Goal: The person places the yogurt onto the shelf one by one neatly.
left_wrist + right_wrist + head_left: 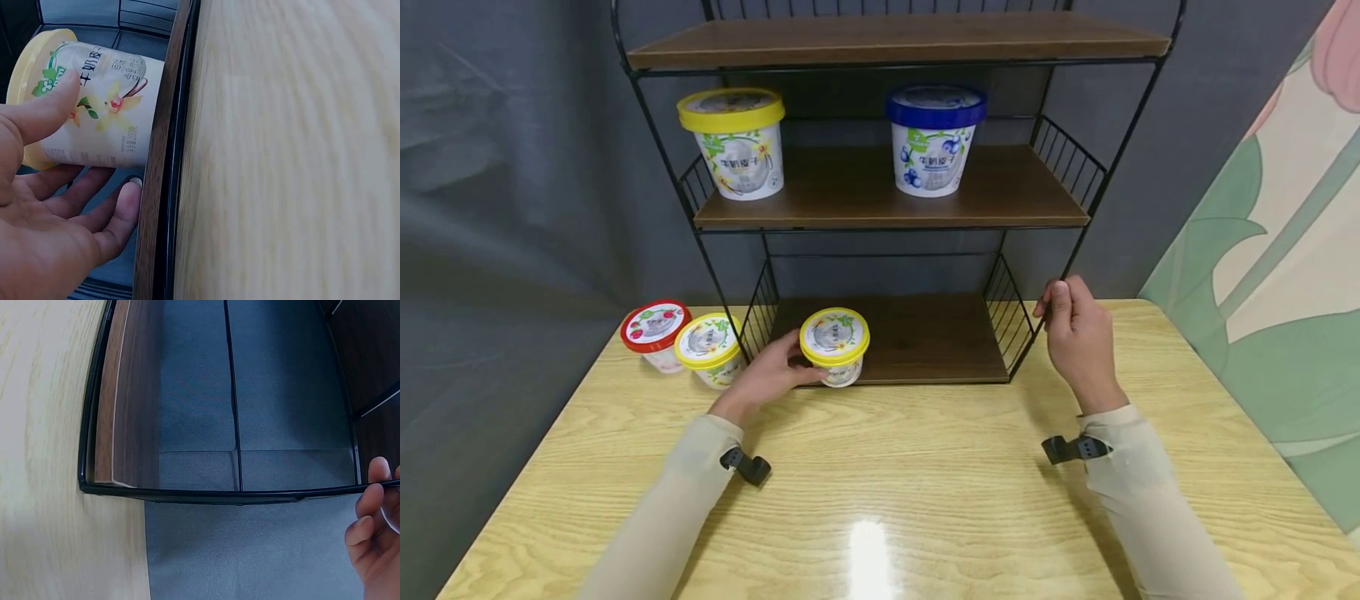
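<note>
My left hand (771, 367) is at the bottom shelf (925, 337) of a black wire rack, its thumb and fingers around a yellow-lidded ice cream tub (838, 346). In the left wrist view the thumb lies against the tub's printed side (115, 103), and the fingers reach round the other side. The tub stands upright near the shelf's front left edge. Over on the right, my right hand (1078, 342) pinches the rack's black front post (1086, 212). The right wrist view shows fingertips (365, 500) on that thin rod.
A yellow-lidded tub (741, 150) and a blue-lidded tub (934, 146) stand on the middle shelf (842, 187). Left of the rack, a red-lidded tub (657, 329) and another yellow-lidded tub (709, 350) stand on the wooden table (887, 467). Dark cloth (527, 167) hangs behind.
</note>
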The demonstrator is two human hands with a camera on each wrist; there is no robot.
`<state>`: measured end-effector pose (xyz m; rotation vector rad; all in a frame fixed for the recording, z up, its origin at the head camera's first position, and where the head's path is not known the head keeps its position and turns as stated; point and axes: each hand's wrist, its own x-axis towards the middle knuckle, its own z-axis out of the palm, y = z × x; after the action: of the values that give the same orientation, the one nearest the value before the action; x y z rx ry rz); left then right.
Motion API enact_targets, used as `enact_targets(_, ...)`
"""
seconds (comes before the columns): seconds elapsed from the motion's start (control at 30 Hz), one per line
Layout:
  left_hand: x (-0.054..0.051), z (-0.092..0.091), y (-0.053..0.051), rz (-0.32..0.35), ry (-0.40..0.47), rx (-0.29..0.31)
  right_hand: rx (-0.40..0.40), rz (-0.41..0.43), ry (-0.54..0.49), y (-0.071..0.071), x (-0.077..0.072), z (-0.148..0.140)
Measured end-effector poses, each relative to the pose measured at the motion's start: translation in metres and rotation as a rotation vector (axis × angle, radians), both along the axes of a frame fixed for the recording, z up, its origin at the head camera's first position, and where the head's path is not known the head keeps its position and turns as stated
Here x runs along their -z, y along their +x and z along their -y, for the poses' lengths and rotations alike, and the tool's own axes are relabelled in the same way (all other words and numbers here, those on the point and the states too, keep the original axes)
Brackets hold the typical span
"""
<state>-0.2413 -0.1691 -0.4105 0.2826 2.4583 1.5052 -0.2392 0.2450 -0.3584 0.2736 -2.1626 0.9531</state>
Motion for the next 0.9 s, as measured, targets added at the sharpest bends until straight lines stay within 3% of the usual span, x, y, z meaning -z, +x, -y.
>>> enact_targets(0.17, -0.003, -0.007, -0.002, 0.010, -0.038, -0.036, -0.005, -0.001, -0.004, 0.001, -0.003, 0.001)
enact_targets(0.27, -0.005, -0.012, -0.004, -0.017, -0.080, -0.047, -0.003, 0.005, -0.002, 0.002, -0.004, 0.000)
enact_targets(0.43, -0.006, -0.023, -0.009, -0.051, -0.113, -0.025, 0.016, 0.009, -0.002, 0.004, -0.004, -0.003)
enact_targets(0.7, 0.004, -0.031, -0.016, -0.001, -0.012, -0.050, 0.008, 0.032, -0.006, 0.003, 0.000, 0.000)
enact_targets(0.9, 0.008, -0.041, -0.021, 0.006, 0.009, -0.073, 0.021, 0.041, -0.009, 0.002, -0.002, 0.001)
